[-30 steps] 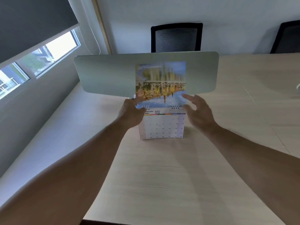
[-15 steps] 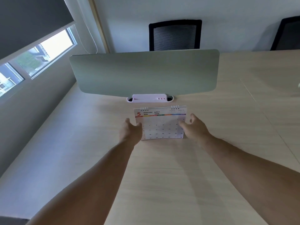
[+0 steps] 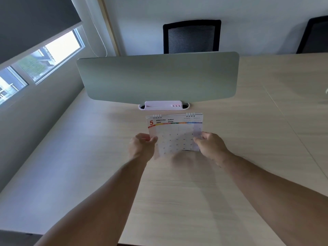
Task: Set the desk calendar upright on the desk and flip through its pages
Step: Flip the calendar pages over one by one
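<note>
A white spiral-bound desk calendar (image 3: 174,129) stands upright on the light wooden desk (image 3: 177,192), showing the May 2026 page with a red 5 and a rainbow stripe. My left hand (image 3: 142,147) pinches the page's lower left edge. My right hand (image 3: 210,146) holds the lower right edge between thumb and fingers. The bottom of the page is blurred and seems lifted off the stand.
A grey-green divider panel (image 3: 159,77) stands just behind the calendar on a white clamp base (image 3: 163,105). Two black mesh chairs (image 3: 191,36) are beyond the desk. A window with a dark blind (image 3: 35,55) is on the left wall.
The picture page that was raised has gone over the top. Both hands came down to the May page's lower corners, and its bottom edge now lifts.
</note>
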